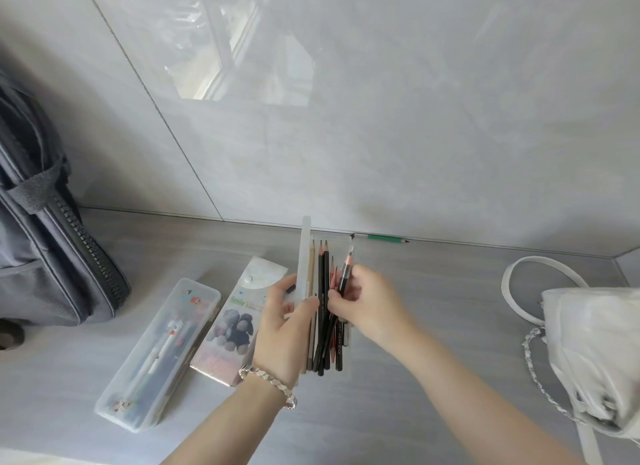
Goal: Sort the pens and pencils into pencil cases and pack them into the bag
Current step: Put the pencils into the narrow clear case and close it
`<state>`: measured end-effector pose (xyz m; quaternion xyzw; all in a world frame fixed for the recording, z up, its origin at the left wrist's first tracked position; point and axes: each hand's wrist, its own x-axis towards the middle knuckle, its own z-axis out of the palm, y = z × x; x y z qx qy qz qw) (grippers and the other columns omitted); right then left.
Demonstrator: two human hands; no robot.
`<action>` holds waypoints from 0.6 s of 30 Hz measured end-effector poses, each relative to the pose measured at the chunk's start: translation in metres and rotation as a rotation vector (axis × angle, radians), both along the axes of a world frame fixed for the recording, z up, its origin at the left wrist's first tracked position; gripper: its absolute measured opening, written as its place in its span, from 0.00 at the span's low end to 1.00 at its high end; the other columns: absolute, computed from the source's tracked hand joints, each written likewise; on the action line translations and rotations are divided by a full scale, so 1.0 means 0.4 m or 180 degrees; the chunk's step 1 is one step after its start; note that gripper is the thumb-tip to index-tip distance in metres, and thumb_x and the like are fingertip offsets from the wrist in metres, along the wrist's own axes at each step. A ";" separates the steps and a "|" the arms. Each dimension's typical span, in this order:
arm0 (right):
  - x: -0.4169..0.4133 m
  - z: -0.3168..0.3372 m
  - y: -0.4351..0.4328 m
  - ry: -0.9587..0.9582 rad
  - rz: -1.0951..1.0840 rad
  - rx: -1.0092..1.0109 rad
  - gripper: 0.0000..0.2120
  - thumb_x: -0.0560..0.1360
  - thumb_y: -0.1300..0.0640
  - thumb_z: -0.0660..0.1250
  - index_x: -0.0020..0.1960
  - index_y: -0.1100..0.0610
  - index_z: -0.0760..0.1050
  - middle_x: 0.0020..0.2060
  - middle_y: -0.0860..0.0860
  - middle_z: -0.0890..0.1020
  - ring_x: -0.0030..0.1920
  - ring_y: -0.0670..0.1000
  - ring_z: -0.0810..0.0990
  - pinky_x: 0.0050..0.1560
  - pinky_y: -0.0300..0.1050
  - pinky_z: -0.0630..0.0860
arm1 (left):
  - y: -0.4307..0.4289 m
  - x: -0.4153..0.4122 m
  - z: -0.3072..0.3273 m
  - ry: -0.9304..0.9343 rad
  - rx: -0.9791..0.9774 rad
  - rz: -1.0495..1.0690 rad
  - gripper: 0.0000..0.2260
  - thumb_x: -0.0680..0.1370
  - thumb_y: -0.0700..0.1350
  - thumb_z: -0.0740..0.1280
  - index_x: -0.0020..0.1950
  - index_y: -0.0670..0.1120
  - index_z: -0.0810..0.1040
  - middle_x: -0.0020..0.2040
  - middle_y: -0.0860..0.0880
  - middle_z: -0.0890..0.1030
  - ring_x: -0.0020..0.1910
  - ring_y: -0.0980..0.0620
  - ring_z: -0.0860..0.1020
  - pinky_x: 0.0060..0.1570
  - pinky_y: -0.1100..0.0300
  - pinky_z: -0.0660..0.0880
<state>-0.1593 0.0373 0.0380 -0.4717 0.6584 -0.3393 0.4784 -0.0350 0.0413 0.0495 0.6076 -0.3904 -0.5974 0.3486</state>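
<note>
An open clear pencil case (306, 257) lies on the grey surface at centre, with several dark pencils (323, 291) in it. My left hand (287, 322), wearing a bracelet, grips the case's raised lid edge. My right hand (367, 302) pinches a dark pencil (345, 274) over the case. A closed translucent pencil case (159, 354) holding pens lies to the left. Beside it is a printed pouch (239, 312) with a bear picture. A green pencil (384, 238) rests against the wall. The grey bag (45, 243) stands at far left, its zip visible.
A white handbag (595, 360) with a chain and strap sits at the right edge. A tiled wall rises right behind the work surface. Bare grey surface lies between the case and the handbag.
</note>
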 end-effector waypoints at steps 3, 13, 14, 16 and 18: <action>-0.004 0.007 0.014 -0.0222 -0.0129 -0.0174 0.10 0.71 0.64 0.66 0.38 0.50 0.72 0.33 0.48 0.78 0.33 0.45 0.75 0.38 0.40 0.74 | 0.017 -0.003 0.009 0.0087 -0.0534 0.0107 0.13 0.74 0.40 0.65 0.51 0.59 0.73 0.43 0.49 0.77 0.40 0.54 0.77 0.34 0.72 0.74; -0.069 0.069 0.004 -0.0701 -0.0571 -0.1070 0.14 0.72 0.70 0.64 0.38 0.51 0.70 0.28 0.42 0.75 0.29 0.41 0.73 0.33 0.32 0.70 | 0.027 -0.009 0.012 0.0038 -0.1403 0.0096 0.19 0.64 0.54 0.62 0.55 0.60 0.69 0.47 0.52 0.76 0.45 0.69 0.75 0.42 0.76 0.72; -0.070 0.068 0.002 -0.0607 -0.0434 -0.1104 0.15 0.71 0.70 0.64 0.37 0.50 0.70 0.28 0.42 0.75 0.29 0.42 0.72 0.34 0.33 0.70 | 0.028 -0.011 0.010 0.0023 -0.1380 0.0097 0.19 0.65 0.53 0.63 0.55 0.60 0.69 0.47 0.53 0.76 0.45 0.69 0.75 0.42 0.77 0.72; -0.064 0.063 -0.004 -0.0324 -0.0194 -0.1034 0.15 0.70 0.69 0.65 0.37 0.49 0.71 0.30 0.42 0.75 0.31 0.43 0.73 0.35 0.35 0.71 | 0.029 -0.011 0.008 0.0031 -0.1326 0.0098 0.17 0.68 0.47 0.63 0.55 0.59 0.69 0.46 0.54 0.76 0.43 0.70 0.75 0.41 0.77 0.72; -0.052 0.058 -0.009 -0.0083 -0.0017 -0.0822 0.12 0.71 0.66 0.67 0.38 0.49 0.72 0.31 0.45 0.77 0.29 0.43 0.74 0.32 0.36 0.73 | 0.030 -0.010 0.006 0.0070 -0.1219 0.0126 0.17 0.68 0.44 0.62 0.55 0.58 0.70 0.45 0.54 0.76 0.42 0.70 0.75 0.40 0.76 0.72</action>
